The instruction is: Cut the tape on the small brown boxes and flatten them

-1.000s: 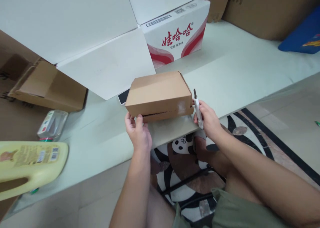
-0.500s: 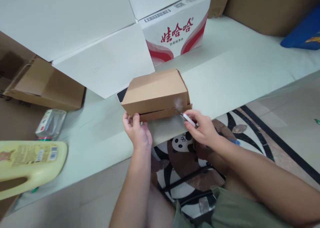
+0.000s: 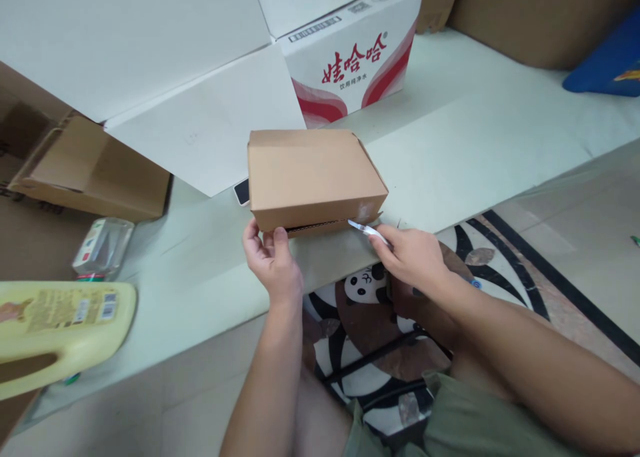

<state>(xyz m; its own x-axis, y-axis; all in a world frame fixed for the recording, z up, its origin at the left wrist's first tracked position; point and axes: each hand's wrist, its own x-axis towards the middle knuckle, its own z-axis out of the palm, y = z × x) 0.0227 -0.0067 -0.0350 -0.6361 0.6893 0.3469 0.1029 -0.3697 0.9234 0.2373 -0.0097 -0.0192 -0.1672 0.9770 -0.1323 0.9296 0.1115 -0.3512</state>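
Observation:
A small brown cardboard box [image 3: 317, 170] sits in front of me, with a narrow gap along its front lid seam. Clear tape [image 3: 364, 211] shows near the seam's right end. My left hand [image 3: 274, 260] grips the box's lower front left corner, thumb in front and other fingers partly hidden beneath. In my right hand [image 3: 407, 253] is a white utility knife [image 3: 367, 229], held closed between thumb and fingers. Its blade points left, with the tip at the seam; whether it has entered the gap I cannot tell.
Behind stand white cartons [image 3: 210, 123] and a red-and-white water carton [image 3: 357, 63]. A dark-faced phone-like object [image 3: 242, 192] lies by the box. Left are a yellow jug [image 3: 75, 323] and a clear bottle [image 3: 103, 247]. The pale tabletop's front edge [image 3: 345, 270] runs beneath my hands.
The box has turned and tilted, so more of its top shows. The knife has shifted slightly left and lower, and its blade now shows more clearly. Both hands keep their holds.

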